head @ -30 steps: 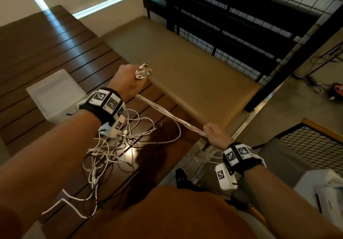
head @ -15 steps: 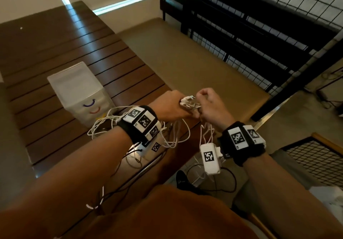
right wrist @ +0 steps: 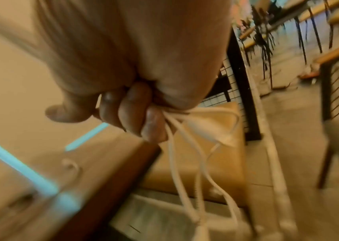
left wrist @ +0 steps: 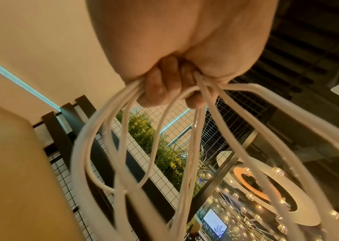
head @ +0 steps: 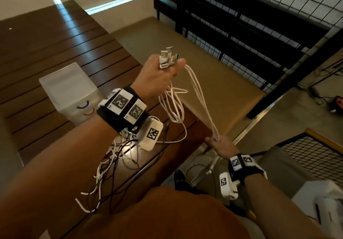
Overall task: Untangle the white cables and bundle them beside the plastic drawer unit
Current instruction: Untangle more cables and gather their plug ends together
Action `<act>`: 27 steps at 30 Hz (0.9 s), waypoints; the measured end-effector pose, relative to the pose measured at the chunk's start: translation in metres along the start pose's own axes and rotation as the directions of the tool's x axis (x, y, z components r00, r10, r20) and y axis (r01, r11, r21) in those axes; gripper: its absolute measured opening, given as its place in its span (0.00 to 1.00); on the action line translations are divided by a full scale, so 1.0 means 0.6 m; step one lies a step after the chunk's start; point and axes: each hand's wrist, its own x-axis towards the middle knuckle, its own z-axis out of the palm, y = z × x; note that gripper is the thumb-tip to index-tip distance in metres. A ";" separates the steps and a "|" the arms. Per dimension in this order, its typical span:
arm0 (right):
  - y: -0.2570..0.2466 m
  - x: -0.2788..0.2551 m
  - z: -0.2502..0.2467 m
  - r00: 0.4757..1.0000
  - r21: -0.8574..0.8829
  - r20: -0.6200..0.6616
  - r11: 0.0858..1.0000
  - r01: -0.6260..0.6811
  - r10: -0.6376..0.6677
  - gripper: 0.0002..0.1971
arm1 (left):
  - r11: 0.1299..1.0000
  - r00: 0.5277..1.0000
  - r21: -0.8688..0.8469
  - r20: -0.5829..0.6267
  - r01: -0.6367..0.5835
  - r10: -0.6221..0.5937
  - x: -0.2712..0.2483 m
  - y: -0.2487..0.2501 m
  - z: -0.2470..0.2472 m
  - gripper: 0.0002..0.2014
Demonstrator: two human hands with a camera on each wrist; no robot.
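My left hand [head: 163, 71] is raised above the table edge and grips a bunch of white cables [head: 196, 93], their plugs [head: 167, 56] sticking up out of the fist. From there the strands run down to the right, taut, into my right hand [head: 216, 142], which pinches them low beside the table. The left wrist view has curled fingers [left wrist: 158, 88] around several looping cables [left wrist: 123, 146]. In the right wrist view, blurred, fingers [right wrist: 131, 112] clamp white strands [right wrist: 185, 146] that hang below. More white and dark cable [head: 111, 166] trails under my left forearm. The clear plastic drawer unit [head: 70, 90] stands on the table at left.
A dark slatted wooden table [head: 55, 52] holds the drawer unit. A tan bench cushion [head: 213, 75] lies beyond it, backed by a black wire-mesh railing [head: 259, 25]. Another mesh panel [head: 315, 145] and white items [head: 324, 201] sit at the right. My orange-clad knee [head: 167, 211] fills the bottom.
Half a second ago both hands met over the plugs at the table edge. Now the left hand has risen with the plugs, while the right hand has slid down and right along the strands, stretching them.
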 end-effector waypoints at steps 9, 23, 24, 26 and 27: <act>0.088 0.030 -0.026 0.972 -0.370 0.155 0.923 -0.108 0.176 0.30 | 0.987 0.846 0.160 0.521 0.036 -0.115 -0.014 -0.017 0.020 0.14; -0.328 -0.062 -0.031 0.730 -0.336 0.152 0.660 0.672 -0.667 0.17 | 0.954 0.923 -0.012 0.255 0.299 -0.287 -0.081 -0.108 0.070 0.08; -0.345 -0.058 -0.017 0.693 -0.479 0.186 0.552 0.683 -0.696 0.19 | 0.946 0.923 -0.037 0.234 0.321 -0.304 -0.086 -0.107 0.058 0.08; -0.375 -0.046 0.011 0.647 -0.596 0.218 0.426 0.681 -0.730 0.20 | 0.918 0.909 -0.066 0.183 0.390 -0.373 -0.095 -0.097 0.036 0.14; -0.387 -0.039 0.023 0.626 -0.604 0.226 0.396 0.691 -0.746 0.17 | 0.912 0.910 -0.080 0.149 0.402 -0.387 -0.099 -0.095 0.027 0.16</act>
